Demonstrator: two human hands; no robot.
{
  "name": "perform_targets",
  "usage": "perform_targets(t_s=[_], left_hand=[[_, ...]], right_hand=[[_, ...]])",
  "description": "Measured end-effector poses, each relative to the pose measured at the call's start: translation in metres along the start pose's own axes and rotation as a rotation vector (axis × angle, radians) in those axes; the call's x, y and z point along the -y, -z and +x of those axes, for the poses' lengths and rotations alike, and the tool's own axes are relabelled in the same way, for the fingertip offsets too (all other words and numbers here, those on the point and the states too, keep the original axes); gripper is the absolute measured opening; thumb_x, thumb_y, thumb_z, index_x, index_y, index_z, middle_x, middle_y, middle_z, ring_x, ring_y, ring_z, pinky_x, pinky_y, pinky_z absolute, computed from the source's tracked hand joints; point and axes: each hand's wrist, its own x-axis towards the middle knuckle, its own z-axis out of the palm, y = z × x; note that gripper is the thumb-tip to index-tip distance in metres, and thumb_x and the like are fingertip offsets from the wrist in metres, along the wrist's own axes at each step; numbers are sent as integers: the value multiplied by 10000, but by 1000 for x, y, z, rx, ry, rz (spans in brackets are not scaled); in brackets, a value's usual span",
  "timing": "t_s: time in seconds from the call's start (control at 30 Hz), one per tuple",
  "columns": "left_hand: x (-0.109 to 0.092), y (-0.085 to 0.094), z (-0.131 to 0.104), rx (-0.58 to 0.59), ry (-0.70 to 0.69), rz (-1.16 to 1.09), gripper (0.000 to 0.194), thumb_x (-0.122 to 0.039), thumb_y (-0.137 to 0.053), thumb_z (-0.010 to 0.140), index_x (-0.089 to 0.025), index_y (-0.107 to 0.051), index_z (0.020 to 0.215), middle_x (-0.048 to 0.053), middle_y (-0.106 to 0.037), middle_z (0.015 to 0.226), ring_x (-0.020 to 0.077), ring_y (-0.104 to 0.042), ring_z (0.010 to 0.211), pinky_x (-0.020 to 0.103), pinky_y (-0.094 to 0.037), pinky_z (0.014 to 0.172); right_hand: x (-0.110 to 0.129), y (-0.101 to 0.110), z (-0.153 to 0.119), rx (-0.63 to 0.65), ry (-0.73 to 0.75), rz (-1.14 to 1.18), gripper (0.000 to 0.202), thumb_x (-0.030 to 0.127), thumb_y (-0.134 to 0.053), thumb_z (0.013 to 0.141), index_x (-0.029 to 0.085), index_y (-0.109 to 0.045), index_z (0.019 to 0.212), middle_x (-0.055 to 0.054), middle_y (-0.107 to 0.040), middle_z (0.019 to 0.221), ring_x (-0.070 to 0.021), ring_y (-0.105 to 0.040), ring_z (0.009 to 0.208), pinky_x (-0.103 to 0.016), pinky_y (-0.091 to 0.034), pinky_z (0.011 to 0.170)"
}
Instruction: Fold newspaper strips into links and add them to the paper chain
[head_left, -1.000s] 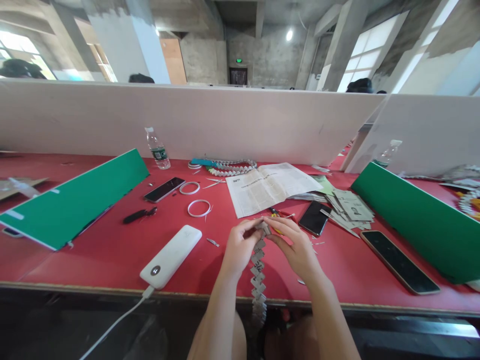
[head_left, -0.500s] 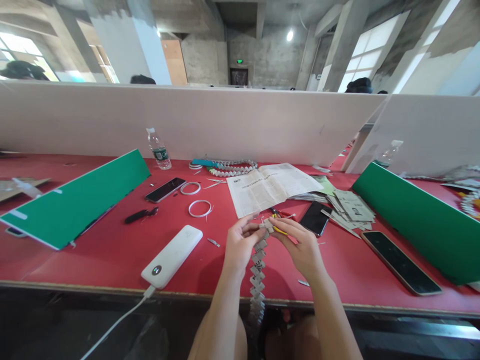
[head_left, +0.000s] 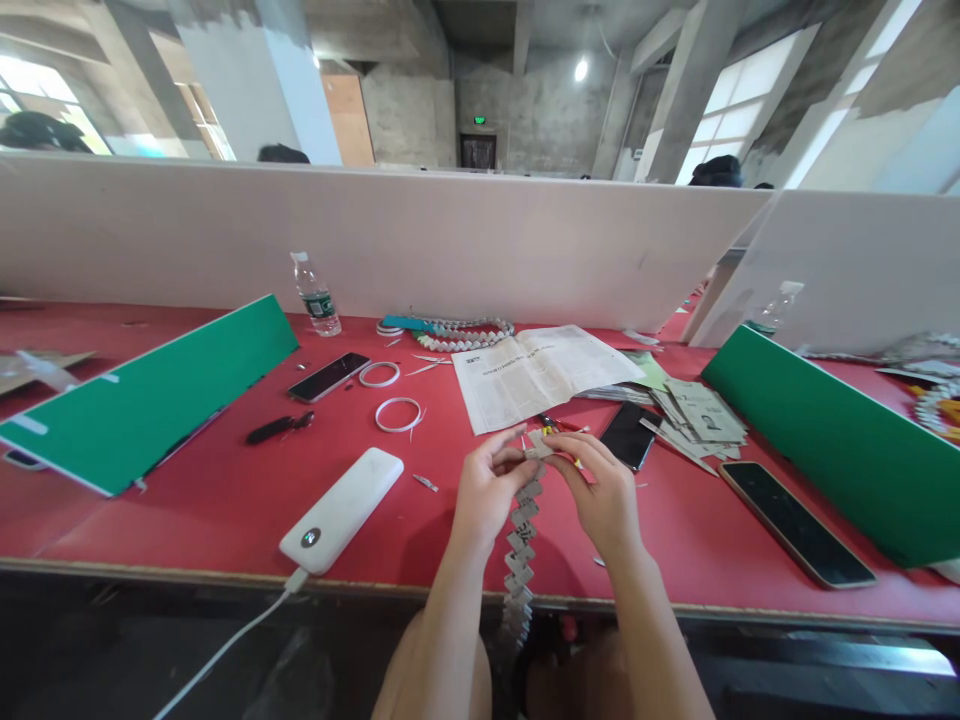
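Both hands meet over the red table at the top end of a zigzag chain of folded newspaper strips (head_left: 519, 550), which hangs down past the table edge toward my lap. My left hand (head_left: 487, 485) pinches the chain's end from the left, thumb and fingers closed on it. From the right, my right hand (head_left: 596, 485) grips the same end between thumb and fingertips. Just beyond the fingers lies a yellow-handled tool (head_left: 551, 425), mostly hidden by my hands. An open newspaper sheet (head_left: 525, 375) spreads out behind them.
A white power bank (head_left: 345, 510) with a cable lies left, near white rings (head_left: 397, 414), a black-handled tool (head_left: 277, 428) and a phone (head_left: 330, 377). Cut paper pieces (head_left: 705, 412) and phones (head_left: 795, 522) lie right. Green boards (head_left: 157, 400) flank the space; another woven chain (head_left: 472, 334) lies behind.
The top of the paper chain has turned between my fingers, and its hanging part has shifted slightly right. Both hands keep hold of it, with my left hand a little further right.
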Motion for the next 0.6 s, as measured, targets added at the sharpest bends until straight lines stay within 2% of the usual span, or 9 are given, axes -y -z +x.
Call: perform_targets(t_s=[0.2, 0.37, 0.47, 0.6], left_hand=[[-1, 2, 0, 35, -35, -30, 506, -197, -776, 581, -152, -639, 1065, 17, -671, 722, 139, -632, 679, 244, -519, 641], [-1, -4, -2, -1, -107, -18, 511, -240, -761, 610, -167, -607, 1092, 20, -671, 750, 172, -643, 762, 266, -522, 685], [2, -7, -2, 17, -146, 41, 476, -257, -742, 633, -176, -611, 1084, 9, -640, 710, 169, -633, 732, 274, -521, 690], [4, -9, -2, 65, -178, 113, 430, -233, -704, 675, -182, -609, 1091, 9, -613, 716, 161, -621, 716, 271, -519, 683]], right_hand=[[9, -2, -1, -60, 7, 66, 187, 157, -534, 850, 239, -653, 969, -49, -662, 985, -187, -600, 958, -341, -478, 864], [14, -2, 3, 23, -199, 329, 315, 265, -593, 815, 227, -564, 1126, -79, -631, 1056, -210, -600, 968, -346, -502, 816], [12, -2, 4, 48, -267, 309, 218, 312, -604, 802, 197, -624, 986, -72, -657, 928, -205, -612, 848, -334, -498, 748], [11, -3, 3, 12, -363, 373, 144, 311, -593, 804, 179, -636, 845, -39, -647, 793, -175, -581, 747, -293, -466, 690]])
